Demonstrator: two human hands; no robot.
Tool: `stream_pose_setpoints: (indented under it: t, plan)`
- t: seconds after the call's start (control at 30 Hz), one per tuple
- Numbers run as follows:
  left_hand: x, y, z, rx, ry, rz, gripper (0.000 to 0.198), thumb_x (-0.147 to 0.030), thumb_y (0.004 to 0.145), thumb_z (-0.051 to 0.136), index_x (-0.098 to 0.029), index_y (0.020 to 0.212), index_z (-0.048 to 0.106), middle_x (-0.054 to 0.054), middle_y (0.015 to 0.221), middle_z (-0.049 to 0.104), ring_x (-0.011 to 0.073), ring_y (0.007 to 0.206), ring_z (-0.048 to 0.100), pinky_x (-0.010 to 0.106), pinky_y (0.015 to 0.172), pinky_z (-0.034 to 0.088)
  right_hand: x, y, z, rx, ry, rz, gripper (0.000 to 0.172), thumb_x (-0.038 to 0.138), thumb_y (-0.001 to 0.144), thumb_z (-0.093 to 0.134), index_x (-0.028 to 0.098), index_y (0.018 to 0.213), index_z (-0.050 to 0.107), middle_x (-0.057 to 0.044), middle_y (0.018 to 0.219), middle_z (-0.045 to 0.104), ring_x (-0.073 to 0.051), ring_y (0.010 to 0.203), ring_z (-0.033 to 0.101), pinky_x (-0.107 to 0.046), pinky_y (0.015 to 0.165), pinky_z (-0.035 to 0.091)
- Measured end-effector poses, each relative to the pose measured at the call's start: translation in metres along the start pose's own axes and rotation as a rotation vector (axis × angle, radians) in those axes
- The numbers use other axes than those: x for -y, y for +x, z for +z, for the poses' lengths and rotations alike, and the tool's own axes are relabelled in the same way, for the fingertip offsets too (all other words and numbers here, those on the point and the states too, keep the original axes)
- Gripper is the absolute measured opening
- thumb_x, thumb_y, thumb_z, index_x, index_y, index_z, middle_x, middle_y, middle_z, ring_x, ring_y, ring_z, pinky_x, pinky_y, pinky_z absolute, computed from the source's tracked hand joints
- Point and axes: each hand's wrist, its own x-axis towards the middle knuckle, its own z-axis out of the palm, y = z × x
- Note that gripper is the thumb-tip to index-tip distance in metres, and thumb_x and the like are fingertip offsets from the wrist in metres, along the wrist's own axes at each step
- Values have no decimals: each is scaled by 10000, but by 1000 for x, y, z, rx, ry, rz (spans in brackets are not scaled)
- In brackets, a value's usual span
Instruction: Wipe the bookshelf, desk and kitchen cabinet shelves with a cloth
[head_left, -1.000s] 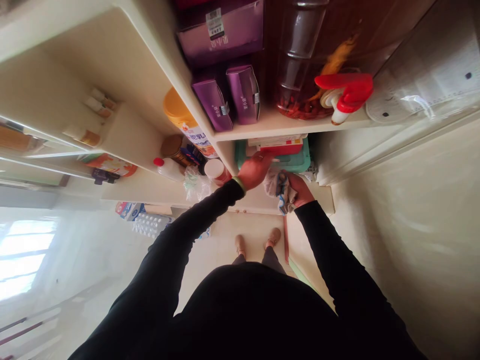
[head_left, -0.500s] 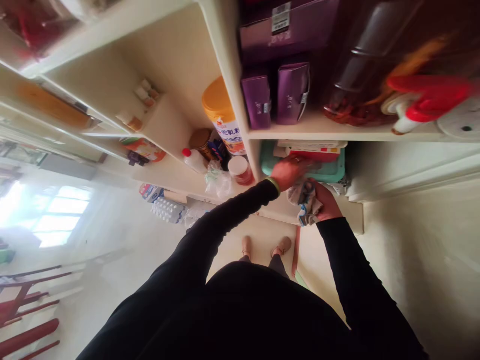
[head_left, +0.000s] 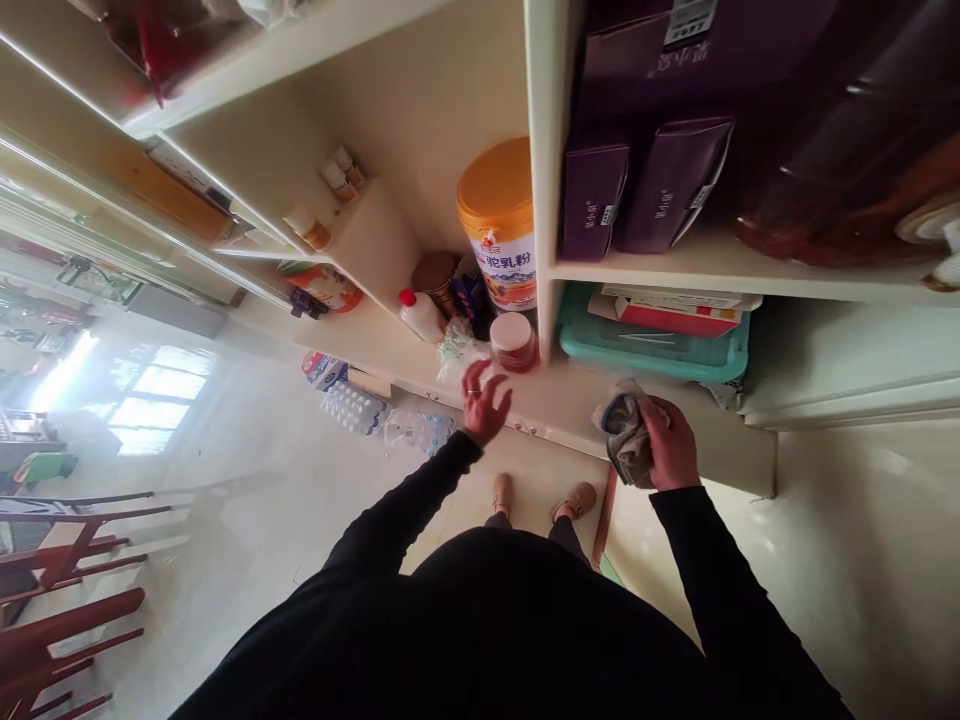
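Observation:
My right hand (head_left: pixel 673 444) is closed around a crumpled grey cloth (head_left: pixel 631 436), just in front of the lower shelf. Holding nothing, my left hand (head_left: pixel 486 402) has its fingers apart and bent, close to a jar with a pink lid (head_left: pixel 513 338) and a clear plastic bag (head_left: pixel 459 352). A teal plastic box (head_left: pixel 660 355) sits in the right-hand compartment, with a red and white flat box (head_left: pixel 679 315) on top of it. Behind the jar stands a large can with an orange lid (head_left: pixel 496 225).
Purple boxes (head_left: pixel 596 200) fill the shelf above the teal box. A white bottle with a red cap (head_left: pixel 422 316) stands left of the can. Packs of bottles (head_left: pixel 356 408) lie on the floor below. Dark red wooden chairs (head_left: pixel 71 630) are at the far left.
My left hand has drawn back from the teal box and moved left to near the jar, opening its fingers. My right hand keeps the cloth, now slightly lower. The view has shifted.

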Motion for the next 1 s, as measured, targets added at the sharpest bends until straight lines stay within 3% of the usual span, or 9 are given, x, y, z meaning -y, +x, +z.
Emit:
stream_pose_setpoints:
  t: [0.07, 0.17, 0.23, 0.33, 0.47, 0.67, 0.83, 0.9, 1.0]
  plan:
    - [24, 0, -15, 41, 94, -168, 392, -244, 916, 793, -199, 1300, 731, 211, 1660, 500, 397, 1657, 353, 628, 1331, 356, -5, -4, 7, -79, -276, -244, 464, 558, 857, 763, 249, 1199, 713, -170, 1345, 722, -392, 1361, 635, -626, 1171, 520]
    - [47, 15, -24, 134, 128, -298, 671, -218, 838, 861, -244, 1479, 666, 170, 1810, 303, 430, 1733, 159, 656, 1365, 289, -17, -4, 19, 46, -658, -575, 585, 502, 907, 702, 186, 1399, 672, -248, 1654, 520, -440, 1541, 488, -636, 1280, 400]
    - [57, 25, -22, 184, 79, -350, 675, -162, 835, 833, -243, 1486, 672, 162, 1807, 313, 424, 1705, 261, 622, 1350, 345, -25, -3, 26, 116, -835, -648, 600, 492, 960, 638, 173, 1468, 651, -243, 1720, 454, -453, 1557, 463, -622, 1290, 384]
    - [68, 33, -15, 182, -33, -442, 529, -52, 876, 685, -192, 1384, 733, 184, 1679, 495, 332, 1525, 557, 498, 1293, 459, -36, -9, 34, 137, -946, -695, 561, 459, 1012, 563, 184, 1492, 653, -204, 1703, 495, -436, 1536, 479, -601, 1295, 389]
    - [82, 31, -15, -25, -218, -623, 351, -42, 874, 605, -166, 1157, 770, 155, 1312, 748, 266, 1237, 733, 432, 1161, 555, -42, -30, 59, 274, -930, -721, 546, 341, 979, 562, 182, 1491, 665, -162, 1647, 555, -399, 1544, 480, -588, 1323, 378]
    - [96, 13, -46, -281, -654, -819, 114, -245, 807, 686, -189, 905, 692, 37, 899, 756, 184, 874, 739, 319, 879, 607, -37, -57, 137, 588, -712, -657, 677, 138, 813, 612, 215, 1481, 687, -118, 1671, 548, -394, 1568, 464, -600, 1362, 322]
    - [103, -5, -88, -397, -870, -915, 271, -443, 696, 752, -211, 753, 626, -1, 778, 681, 157, 760, 656, 278, 748, 559, -15, -56, 221, 773, -557, -614, 635, 66, 835, 603, 202, 1445, 719, -133, 1668, 554, -374, 1638, 379, -608, 1391, 253]
    - [104, -11, -101, -366, -837, -932, 285, -461, 670, 764, -219, 763, 645, -2, 792, 694, 170, 783, 650, 293, 752, 556, -5, -50, 255, 768, -601, -630, 561, 65, 904, 564, 171, 1433, 717, -134, 1659, 565, -335, 1646, 366, -573, 1390, 263]
    - [100, -20, -113, -224, -753, -832, 252, -455, 710, 785, -262, 837, 684, -36, 820, 691, 190, 814, 639, 322, 766, 554, 10, -36, 298, 777, -687, -686, 450, 41, 980, 524, 112, 1383, 711, -124, 1682, 553, -290, 1599, 423, -485, 1392, 268]
